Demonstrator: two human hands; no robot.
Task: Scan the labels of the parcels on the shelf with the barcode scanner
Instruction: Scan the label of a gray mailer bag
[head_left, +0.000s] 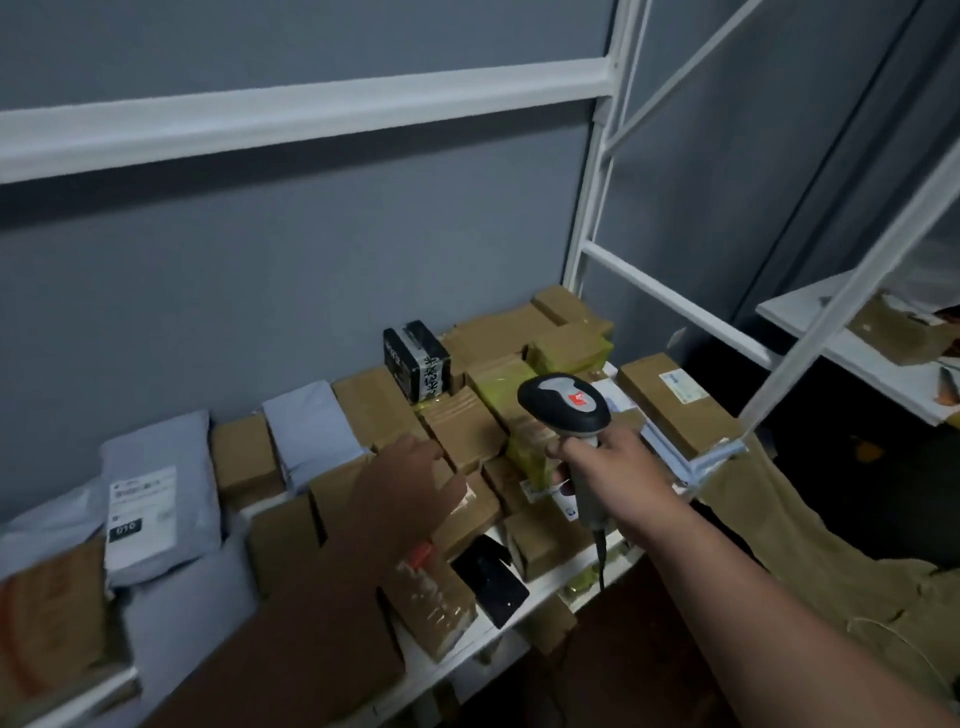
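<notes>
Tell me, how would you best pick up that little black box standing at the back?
Probably by the two broad sides of the black box, coming down from above: it stands upright, higher than the cardboard parcels crowding its base, so only its upper part is free to pinch.

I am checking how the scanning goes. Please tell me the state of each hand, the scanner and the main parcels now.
right hand: grips the scanner handle.
barcode scanner: held upright, head aimed at the boxes behind it.
left hand: rests on a brown box, fingers fairly straight.
brown box: lying flat, taped shut.
black box: standing at the back, taped shut.
grey mailer bag: lying label side up.
shelf: crowded with parcels.
</notes>
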